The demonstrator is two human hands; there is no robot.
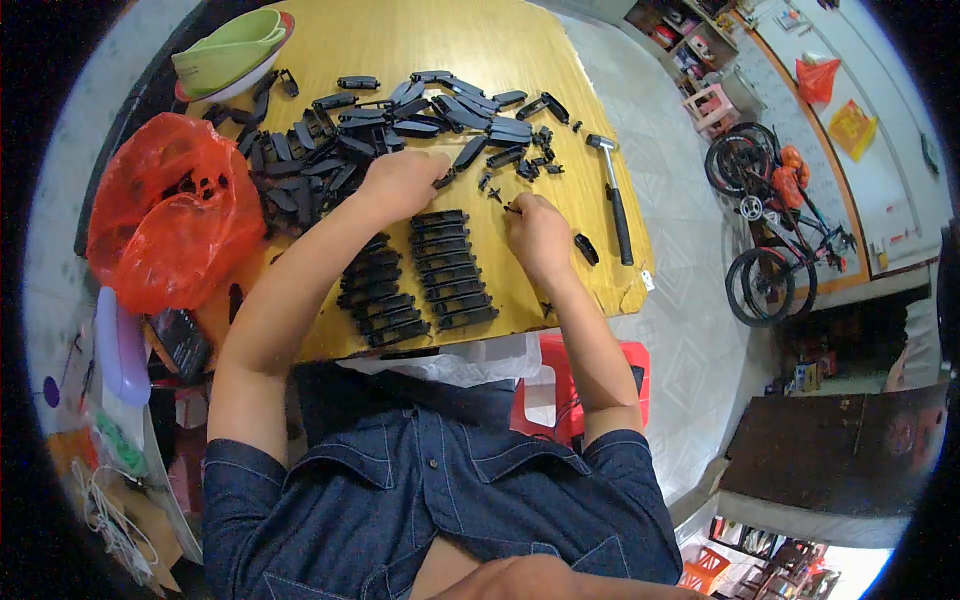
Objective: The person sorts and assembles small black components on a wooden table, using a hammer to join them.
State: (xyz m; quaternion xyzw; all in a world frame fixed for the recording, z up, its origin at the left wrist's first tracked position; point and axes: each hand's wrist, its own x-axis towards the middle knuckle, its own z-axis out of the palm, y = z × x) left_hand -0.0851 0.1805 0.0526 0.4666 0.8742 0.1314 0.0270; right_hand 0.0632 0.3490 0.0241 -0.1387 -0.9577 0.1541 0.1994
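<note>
Two hands busy with small black parts

We see a yellow table [480,35] with lots of black plastic parts on it. Near the middle of the frame, the left hand [402,186] has its fingers bent low, and their tips are by a black piece [446,180]. We cannot tell how tight that grip is. A bit to the right, the right hand [540,240] has its fingers pinched close around a tiny black bit [513,209].

Above the hands we find a messy pile of long black parts [325,155], spread from the upper left to the upper middle. Some little black bits [535,165] lie just right of the pile. Below the left hand we can see two neat rows of black parts, a left row [380,305] partly behind the arm and a right row [452,272].

On the right side of the table we spot a hammer [615,205] with a dark handle, and a curved black part [587,250] near it. On the left we see a big red plastic bag [170,220], and green bowls [228,55] sit in the upper left
</note>
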